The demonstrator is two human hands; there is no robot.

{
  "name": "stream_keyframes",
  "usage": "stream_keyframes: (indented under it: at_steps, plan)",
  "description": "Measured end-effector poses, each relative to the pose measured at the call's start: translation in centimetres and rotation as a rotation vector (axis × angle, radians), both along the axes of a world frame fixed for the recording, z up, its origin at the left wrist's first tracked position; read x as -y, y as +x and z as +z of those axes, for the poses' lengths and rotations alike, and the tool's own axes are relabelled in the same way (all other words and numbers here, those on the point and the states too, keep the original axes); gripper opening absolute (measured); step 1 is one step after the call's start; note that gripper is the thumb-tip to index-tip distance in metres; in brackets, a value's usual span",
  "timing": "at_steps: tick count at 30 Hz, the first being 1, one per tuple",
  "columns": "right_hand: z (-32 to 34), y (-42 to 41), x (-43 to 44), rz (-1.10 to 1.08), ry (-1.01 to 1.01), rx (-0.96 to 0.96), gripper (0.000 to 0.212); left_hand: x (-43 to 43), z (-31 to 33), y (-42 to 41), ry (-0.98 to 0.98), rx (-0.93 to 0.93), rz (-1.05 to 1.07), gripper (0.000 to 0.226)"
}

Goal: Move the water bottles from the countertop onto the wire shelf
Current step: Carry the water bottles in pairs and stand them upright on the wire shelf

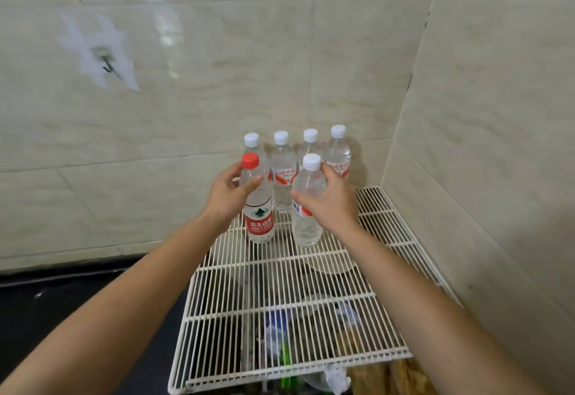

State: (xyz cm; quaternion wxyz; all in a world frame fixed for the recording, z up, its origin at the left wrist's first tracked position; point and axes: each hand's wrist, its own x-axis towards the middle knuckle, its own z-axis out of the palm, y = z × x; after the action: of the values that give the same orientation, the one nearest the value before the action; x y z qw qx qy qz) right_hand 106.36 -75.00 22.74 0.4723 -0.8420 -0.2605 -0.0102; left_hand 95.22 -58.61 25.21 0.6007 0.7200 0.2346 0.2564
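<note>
Water bottles, six clear plastic ones, all stand upright on the far end of the white wire shelf (pixel 280 301). Nearest the camera, both bare forearms reach fwd over the shelf. Under its wires sit blurred items, can't tell what. Black countertop (pixel 62 307) lies left of the L forearm.

L hand (pixel 228 197) holds the red-capped bottle w/ red label (pixel 260 223) at its shoulder: thumb across the front, fingers curled round the far side just below the cap. R hand (pixel 334 204) holds the white-capped bottle w/ red-white label (pixel 306 229) the same way, thumb on the front, fingers wrapped behind the neck. Both bases look set on the wires, and the two stand side by side w/ a gap btwn the thumbs.

Just beyond the fingertips is a back row of four white-capped bottles (pixel 282 173), close together, near the beige tiled wall (pixel 217 52). Second of that row shows thru the gap btwn the hands. Far up-left of the L fingers, a small metal hook (pixel 109 64) sits on the wall in a pale patch.
</note>
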Motion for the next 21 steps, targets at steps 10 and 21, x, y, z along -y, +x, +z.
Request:
stream_keyframes:
  at_steps: [10, 21]
  plan:
    - [-3.0, -1.7, -0.7, 0.102, -0.235, -0.054, 0.114, -2.8, -4.1, -0.1, 0.191, -0.012, -0.162, 0.054]
    - [-9.6, -0.2, -0.4, 0.080, -0.287, -0.173, 0.062, -1.6, -12.9, -0.9, 0.204, -0.349, -0.008, 0.072]
